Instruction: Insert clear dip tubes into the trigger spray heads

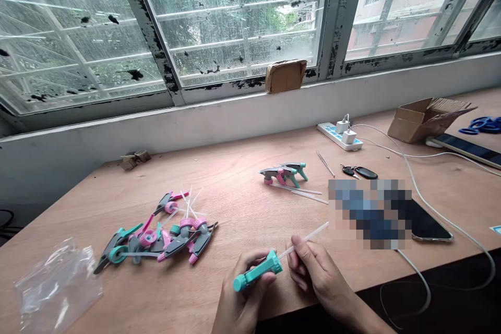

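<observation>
Near the table's front edge, my left hand (pixel 245 287) is closed around a teal trigger sprayer head (pixel 258 271), its nozzle toward the lower left. A thin translucent dip tube (pixel 313 233) runs from the sprayer's collar up to the right. My right hand (pixel 313 271) pinches this tube between thumb and fingers, close to the collar. To the left lies a pile of pink, teal and grey trigger sprayers (pixel 183 237), several with tubes attached. Farther back sit a few more sprayer heads (pixel 279 173), with loose tubes (pixel 301 191) beside them.
A clear plastic bag (pixel 58 292) lies at the left. On the right are tweezers (pixel 325 163), keys (pixel 358 171), a phone (pixel 430 222), a power strip (pixel 338 135) with white cables, and an open cardboard box (pixel 417 120). A blurred patch hides part of the table.
</observation>
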